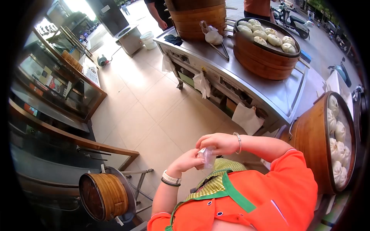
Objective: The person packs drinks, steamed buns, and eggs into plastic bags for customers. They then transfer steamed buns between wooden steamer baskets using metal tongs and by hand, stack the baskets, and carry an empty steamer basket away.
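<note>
In front of my apron, my left hand and my right hand meet, both with fingers closed on a small thin plastic bag. The bag hangs crumpled and translucent between them, and whether anything is inside I cannot make out. A watch with a pale strap and a dark band circle my left wrist; a metal bangle is on the right one. To my right, close to the right arm, stands a bamboo steamer of white steamed buns.
Ahead, a steel counter carries another bun-filled steamer, stacked steamers and a knotted plastic bag. A smaller steamer rests on a stand at lower left. Wood-framed glass cabinets line the left. People stand behind the counter.
</note>
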{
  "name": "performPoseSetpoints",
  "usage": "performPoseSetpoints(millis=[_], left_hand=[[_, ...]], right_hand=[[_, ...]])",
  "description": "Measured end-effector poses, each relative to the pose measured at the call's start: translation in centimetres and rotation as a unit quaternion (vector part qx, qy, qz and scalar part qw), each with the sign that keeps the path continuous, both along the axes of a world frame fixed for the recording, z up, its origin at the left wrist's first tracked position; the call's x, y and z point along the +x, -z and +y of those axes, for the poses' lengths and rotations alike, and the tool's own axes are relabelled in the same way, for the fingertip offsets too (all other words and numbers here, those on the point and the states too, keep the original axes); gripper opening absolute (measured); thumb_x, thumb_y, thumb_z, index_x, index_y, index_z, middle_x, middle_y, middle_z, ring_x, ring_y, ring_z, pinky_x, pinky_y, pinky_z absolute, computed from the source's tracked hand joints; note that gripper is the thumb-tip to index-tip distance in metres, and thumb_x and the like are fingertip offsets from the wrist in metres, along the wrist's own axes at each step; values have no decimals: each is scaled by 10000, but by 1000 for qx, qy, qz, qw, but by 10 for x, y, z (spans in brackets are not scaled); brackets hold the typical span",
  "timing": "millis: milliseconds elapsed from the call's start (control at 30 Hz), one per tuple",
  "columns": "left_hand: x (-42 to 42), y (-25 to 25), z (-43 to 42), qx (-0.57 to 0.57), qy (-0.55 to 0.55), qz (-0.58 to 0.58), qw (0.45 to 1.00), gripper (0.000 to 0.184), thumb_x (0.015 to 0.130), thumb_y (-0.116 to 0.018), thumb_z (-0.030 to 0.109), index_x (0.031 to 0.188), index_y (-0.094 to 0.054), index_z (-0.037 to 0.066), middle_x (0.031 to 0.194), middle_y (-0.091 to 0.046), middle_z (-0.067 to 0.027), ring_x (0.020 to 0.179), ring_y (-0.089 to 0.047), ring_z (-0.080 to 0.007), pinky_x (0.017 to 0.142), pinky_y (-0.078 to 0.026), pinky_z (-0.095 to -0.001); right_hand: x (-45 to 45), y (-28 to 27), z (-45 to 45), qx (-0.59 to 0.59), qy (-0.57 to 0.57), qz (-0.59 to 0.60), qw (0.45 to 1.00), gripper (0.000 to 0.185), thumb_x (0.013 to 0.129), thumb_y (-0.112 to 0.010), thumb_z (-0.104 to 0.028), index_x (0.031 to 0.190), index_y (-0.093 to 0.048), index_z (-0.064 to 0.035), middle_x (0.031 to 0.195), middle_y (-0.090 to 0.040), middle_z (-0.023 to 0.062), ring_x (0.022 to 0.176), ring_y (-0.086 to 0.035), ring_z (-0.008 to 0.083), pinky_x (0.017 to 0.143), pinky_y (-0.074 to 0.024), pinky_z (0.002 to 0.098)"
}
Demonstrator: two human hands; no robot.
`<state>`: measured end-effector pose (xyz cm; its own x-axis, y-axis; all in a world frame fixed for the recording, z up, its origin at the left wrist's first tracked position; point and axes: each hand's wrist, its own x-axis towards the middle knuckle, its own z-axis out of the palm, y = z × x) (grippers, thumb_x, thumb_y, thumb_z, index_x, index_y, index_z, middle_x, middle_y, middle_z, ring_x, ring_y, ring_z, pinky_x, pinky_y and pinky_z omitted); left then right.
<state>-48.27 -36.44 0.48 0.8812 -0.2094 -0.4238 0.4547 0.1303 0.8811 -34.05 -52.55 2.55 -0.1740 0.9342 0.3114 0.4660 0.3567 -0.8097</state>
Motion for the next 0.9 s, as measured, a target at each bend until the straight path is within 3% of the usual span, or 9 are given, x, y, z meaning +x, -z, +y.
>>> performPoseSetpoints(millis=[133,233,267,367,467,600,767,867,900], left_hand=[[94,-10,72,-110,-143,-5,984,283,841,-564,202,1040,-472,24,753,-530,-9,584,-479,-76,499,-405,-216],[166,-22,97,-34,-198,-69,977,282,845,-560,212,1041,-468,30,774,-531,-5,607,-480,-70,504,-406,-211],[194,-25,105,42,-224,-131,965,284,849,-554,213,1048,-463,31,784,-532,-3,619,-481,-68,505,-407,-211],[276,-15,118,7,-184,-154,971,239,889,-493,205,1059,-458,40,840,-534,-6,676,-494,-71,571,-426,-216],[354,-8,142,-106,-89,-125,982,214,915,-459,203,1061,-482,47,908,-538,-16,764,-516,-83,651,-437,-220],[497,-12,192,128,-56,-291,946,342,879,-541,240,1148,-503,32,1034,-548,-47,883,-550,-141,744,-453,-254],[659,-4,183,282,-174,-473,817,321,782,-597,166,1041,-535,-14,943,-601,-124,839,-562,-191,798,-433,-287],[693,-20,190,69,41,-306,949,190,816,-543,148,912,-559,-15,825,-608,-96,804,-558,-173,766,-416,-271],[687,-27,192,-53,47,-287,955,132,847,-482,122,839,-555,12,809,-580,-62,749,-514,-115,688,-409,-240]], right_hand=[[95,-21,41,-112,219,158,956,133,819,-576,-114,876,-503,-18,794,-545,46,735,-528,141,678,-433,272],[152,-36,74,-59,272,308,910,127,854,-567,-80,947,-491,-38,881,-523,-23,780,-479,38,683,-423,210],[170,-39,84,-38,264,346,900,123,877,-547,-129,955,-486,-56,929,-534,-6,864,-521,83,760,-443,254],[207,-51,114,20,220,672,706,147,924,-455,-211,1000,-470,-86,963,-559,36,1033,-544,248,873,-438,425],[269,-43,132,141,207,678,691,117,931,-437,-175,953,-479,-68,936,-572,89,966,-558,239,860,-450,423],[362,-64,155,217,296,614,698,123,937,-406,-162,934,-476,-61,830,-574,77,820,-582,219,776,-492,391],[467,-77,194,292,486,552,612,111,913,-434,-135,937,-493,-43,842,-572,88,801,-576,217,732,-494,371],[509,-31,198,289,592,509,554,121,872,-507,-153,940,-501,-53,841,-581,91,801,-585,226,628,-495,334],[531,12,187,274,655,388,588,109,852,-519,-145,912,-506,-55,834,-581,90,779,-586,228,627,-487,326]])
